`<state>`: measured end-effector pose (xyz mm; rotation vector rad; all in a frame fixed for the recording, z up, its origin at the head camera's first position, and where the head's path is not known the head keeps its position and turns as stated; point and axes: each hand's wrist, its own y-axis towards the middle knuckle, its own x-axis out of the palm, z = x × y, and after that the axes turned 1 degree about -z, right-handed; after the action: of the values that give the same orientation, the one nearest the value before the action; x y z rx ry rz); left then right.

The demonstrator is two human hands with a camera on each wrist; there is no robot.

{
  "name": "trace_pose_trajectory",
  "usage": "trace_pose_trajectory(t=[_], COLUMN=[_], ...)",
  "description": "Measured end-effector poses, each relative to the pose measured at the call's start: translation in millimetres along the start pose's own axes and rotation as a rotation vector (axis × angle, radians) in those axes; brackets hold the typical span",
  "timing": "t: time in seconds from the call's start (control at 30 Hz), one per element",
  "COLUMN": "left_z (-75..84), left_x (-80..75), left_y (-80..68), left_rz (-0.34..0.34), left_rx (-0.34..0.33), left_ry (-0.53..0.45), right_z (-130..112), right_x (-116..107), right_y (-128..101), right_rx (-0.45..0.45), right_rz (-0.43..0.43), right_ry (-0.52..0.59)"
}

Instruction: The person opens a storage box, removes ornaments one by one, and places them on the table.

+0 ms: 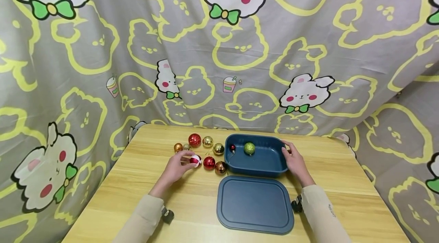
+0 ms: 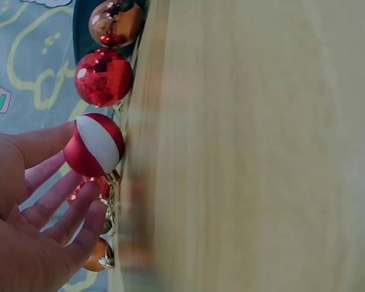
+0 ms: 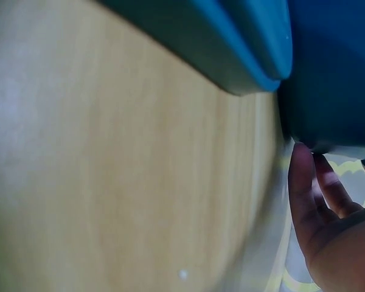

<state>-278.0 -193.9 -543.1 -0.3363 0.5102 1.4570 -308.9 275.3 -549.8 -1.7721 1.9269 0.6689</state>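
Left hand [image 1: 175, 168] has its fingers spread loosely around the red-and-white ball [image 1: 195, 160], touching it but not yet closed on it, in the group of balls near the far edge of the desk [image 1: 137, 182]. Right hand [image 1: 295, 163] rests with relaxed fingers on the right wall of the blue box [image 1: 260, 165], which already holds two balls. I judge the picking step is beginning; next, the fingers must close before lifting.

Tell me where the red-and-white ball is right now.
In the head view the red-and-white ball sits on the wooden table, left of the blue bin, at the left hand's fingertips, beside a shiny red ball.
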Motion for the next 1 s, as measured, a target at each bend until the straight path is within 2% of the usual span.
trace_pose_trajectory(t=[0.13,0.27,0.53,0.73,1.0], left_z=[-0.5,2.1,24.3,47.3,67.7], left_x=[-4.2,-8.1,-5.2,8.0,39.5], left_y=[0.5,2.6,9.3,16.0,29.8], left_rz=[0.011,0.035,0.047,0.025,-0.058], left_rx=[0.023,0.077,0.186,0.269,0.293], left_ry=[0.039,0.095,0.089,0.088,0.035], right_z=[-0.3,0.4,-0.1,-0.6,-0.9], right_x=[0.1,0.6,-1.0,-2.9,-1.8], right_y=[0.3,0.4,-0.2,-0.3,-1.1], right_rx=[0.0,0.003,-0.006,0.0,0.006], right_rz=[-0.004,-0.008,-0.004,0.001,-0.008], right_ry=[0.002,0.002,-0.002,-0.009,-0.015])
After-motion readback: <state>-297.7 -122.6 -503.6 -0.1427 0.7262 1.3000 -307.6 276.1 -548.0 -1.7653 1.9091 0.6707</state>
